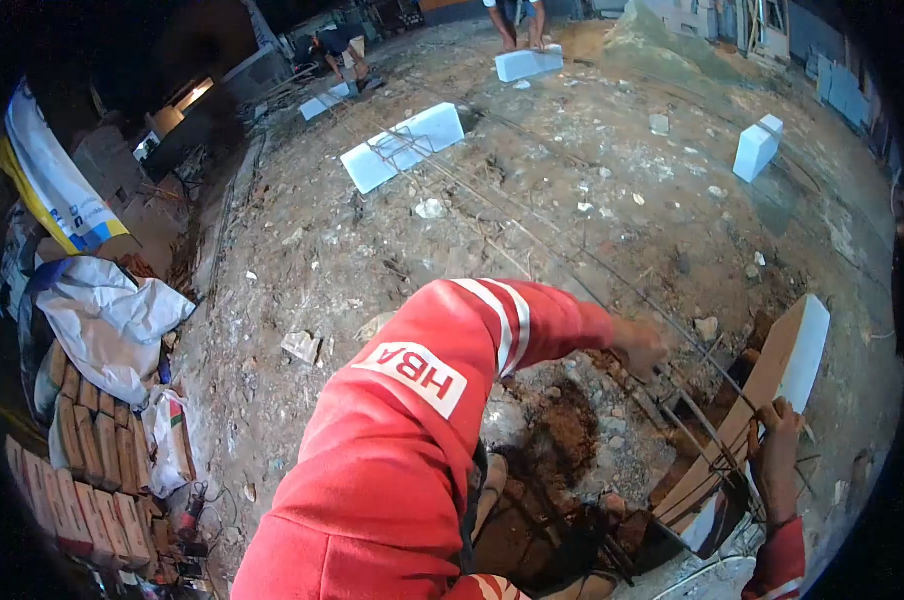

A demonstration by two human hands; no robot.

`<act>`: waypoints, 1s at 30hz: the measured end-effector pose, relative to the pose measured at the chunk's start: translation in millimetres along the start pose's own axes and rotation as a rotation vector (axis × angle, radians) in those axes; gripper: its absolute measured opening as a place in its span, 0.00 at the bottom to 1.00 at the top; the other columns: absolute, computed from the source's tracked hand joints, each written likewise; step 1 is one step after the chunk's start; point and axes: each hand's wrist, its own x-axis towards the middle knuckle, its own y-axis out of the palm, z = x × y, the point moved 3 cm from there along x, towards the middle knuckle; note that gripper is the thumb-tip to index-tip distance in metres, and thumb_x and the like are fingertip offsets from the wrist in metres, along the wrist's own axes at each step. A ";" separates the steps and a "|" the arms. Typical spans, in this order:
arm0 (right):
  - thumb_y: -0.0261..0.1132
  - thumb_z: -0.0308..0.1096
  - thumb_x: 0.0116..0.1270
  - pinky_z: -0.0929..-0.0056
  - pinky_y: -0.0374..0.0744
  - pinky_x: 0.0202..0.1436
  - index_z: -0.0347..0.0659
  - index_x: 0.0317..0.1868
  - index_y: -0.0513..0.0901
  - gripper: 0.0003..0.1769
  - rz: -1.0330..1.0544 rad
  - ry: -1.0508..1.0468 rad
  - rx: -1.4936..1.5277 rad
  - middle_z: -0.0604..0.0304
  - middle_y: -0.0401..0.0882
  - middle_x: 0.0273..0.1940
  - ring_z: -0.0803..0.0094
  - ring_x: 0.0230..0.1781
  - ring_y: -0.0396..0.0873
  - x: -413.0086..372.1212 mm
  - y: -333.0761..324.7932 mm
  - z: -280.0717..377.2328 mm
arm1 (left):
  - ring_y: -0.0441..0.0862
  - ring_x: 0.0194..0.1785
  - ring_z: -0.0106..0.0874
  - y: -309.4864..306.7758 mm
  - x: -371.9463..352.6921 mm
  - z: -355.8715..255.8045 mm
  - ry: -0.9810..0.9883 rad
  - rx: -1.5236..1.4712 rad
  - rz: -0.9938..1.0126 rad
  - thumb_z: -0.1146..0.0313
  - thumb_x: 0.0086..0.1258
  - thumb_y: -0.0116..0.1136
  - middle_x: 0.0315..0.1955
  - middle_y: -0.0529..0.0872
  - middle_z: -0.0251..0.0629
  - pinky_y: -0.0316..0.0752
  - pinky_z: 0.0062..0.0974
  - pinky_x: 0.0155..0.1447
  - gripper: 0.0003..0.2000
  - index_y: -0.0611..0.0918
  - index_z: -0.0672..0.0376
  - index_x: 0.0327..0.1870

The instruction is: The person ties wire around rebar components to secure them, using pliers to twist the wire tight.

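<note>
My left hand reaches out of a red sleeve over a long cage of thin steel rods. It is at the rods, blurred, and its finger grip cannot be made out. My right hand is closed at the end of a steel rod, beside a long block with a white top and a brown side. Below the rods is a dug hole with reddish soil. Part of the cage lies against the block's lower end.
A white block lies under the far rods, and another white block stands at the right. At the back, one person bends down; another person's hands touch a block. Stacked bags and white sheeting lie left.
</note>
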 end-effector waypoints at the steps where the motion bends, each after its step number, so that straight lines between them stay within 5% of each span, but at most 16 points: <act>1: 0.68 0.20 0.53 0.54 0.71 0.54 0.36 0.39 0.77 0.12 -0.075 -0.075 -0.073 0.50 0.75 0.40 0.51 0.47 0.74 -2.4 9.7 -6.1 | 0.86 0.42 0.51 21.2 15.0 16.2 0.066 -0.156 -0.005 0.57 0.56 0.66 0.38 0.88 0.54 0.80 0.47 0.48 0.20 0.85 0.63 0.44; 4: 0.68 0.23 0.55 0.54 0.71 0.61 0.34 0.41 0.78 0.13 -0.038 -0.151 -0.126 0.48 0.76 0.44 0.49 0.52 0.73 0.0 3.5 10.2 | 0.86 0.41 0.49 -1.8 -4.3 10.0 0.089 -0.463 -0.070 0.53 0.54 0.71 0.38 0.87 0.54 0.79 0.46 0.45 0.26 0.84 0.63 0.48; 7: 0.68 0.25 0.57 0.50 0.72 0.58 0.35 0.47 0.79 0.16 0.139 -0.076 0.109 0.43 0.76 0.48 0.45 0.53 0.72 0.8 13.3 19.5 | 0.85 0.41 0.50 -15.8 -13.2 5.3 0.080 -0.212 -0.240 0.61 0.56 0.69 0.35 0.87 0.51 0.79 0.47 0.44 0.18 0.84 0.62 0.44; 12: 0.70 0.27 0.58 0.48 0.72 0.53 0.37 0.54 0.76 0.23 0.205 -0.159 -0.044 0.42 0.74 0.49 0.45 0.50 0.73 0.5 33.7 15.4 | 0.85 0.38 0.50 -8.3 -22.3 -10.5 0.322 0.152 -0.481 0.72 0.59 0.56 0.31 0.84 0.49 0.79 0.47 0.40 0.05 0.81 0.63 0.31; 17: 0.70 0.28 0.57 0.46 0.71 0.50 0.36 0.54 0.75 0.24 0.101 -0.321 -0.032 0.43 0.75 0.44 0.46 0.45 0.74 2.5 34.4 17.9 | 0.84 0.37 0.49 -11.7 -26.3 -8.7 0.350 0.099 -0.518 0.68 0.63 0.54 0.33 0.83 0.50 0.79 0.46 0.39 0.07 0.80 0.63 0.30; 22: 0.68 0.28 0.59 0.50 0.76 0.49 0.33 0.48 0.77 0.17 0.410 -0.115 0.251 0.42 0.79 0.39 0.46 0.43 0.79 12.9 21.7 50.2 | 0.83 0.35 0.50 -9.2 -29.4 -1.0 0.429 -0.105 -0.602 0.67 0.61 0.57 0.31 0.83 0.50 0.78 0.46 0.37 0.08 0.79 0.63 0.31; 23: 0.65 0.27 0.62 0.53 0.78 0.47 0.33 0.46 0.79 0.12 0.508 -0.058 0.210 0.40 0.79 0.41 0.45 0.44 0.79 15.0 19.1 54.3 | 0.83 0.35 0.51 -18.0 -34.6 -7.4 0.356 -0.038 -0.428 0.66 0.59 0.59 0.30 0.84 0.50 0.77 0.46 0.37 0.09 0.79 0.64 0.32; 24: 0.65 0.27 0.62 0.53 0.78 0.47 0.33 0.46 0.79 0.12 0.514 -0.055 0.206 0.40 0.79 0.41 0.45 0.44 0.79 11.0 22.0 51.1 | 0.83 0.35 0.51 -22.3 -37.7 -12.6 0.282 0.027 -0.253 0.65 0.57 0.61 0.30 0.84 0.51 0.77 0.46 0.36 0.11 0.79 0.64 0.33; 26: 0.61 0.29 0.66 0.52 0.78 0.43 0.34 0.44 0.79 0.09 0.227 -0.234 0.123 0.39 0.79 0.39 0.44 0.41 0.80 -2.1 35.1 44.5 | 0.83 0.35 0.51 -24.5 -38.9 -15.4 0.250 0.003 -0.261 0.65 0.56 0.62 0.30 0.84 0.51 0.78 0.46 0.36 0.12 0.79 0.64 0.34; 28: 0.61 0.31 0.68 0.51 0.77 0.39 0.34 0.41 0.78 0.08 0.207 -0.096 0.166 0.42 0.78 0.36 0.44 0.36 0.80 -7.2 63.1 26.1 | 0.84 0.36 0.52 -30.9 -43.1 -18.9 0.212 -0.019 -0.259 0.65 0.54 0.63 0.30 0.84 0.51 0.78 0.47 0.37 0.12 0.78 0.64 0.34; 30: 0.61 0.19 0.56 0.56 0.73 0.32 0.34 0.35 0.76 0.06 0.134 -0.081 0.175 0.44 0.74 0.28 0.44 0.30 0.76 3.4 46.3 45.0 | 0.85 0.36 0.55 -51.7 -50.9 -22.6 0.229 -0.148 -0.472 0.66 0.51 0.63 0.29 0.84 0.57 0.80 0.50 0.42 0.12 0.81 0.67 0.32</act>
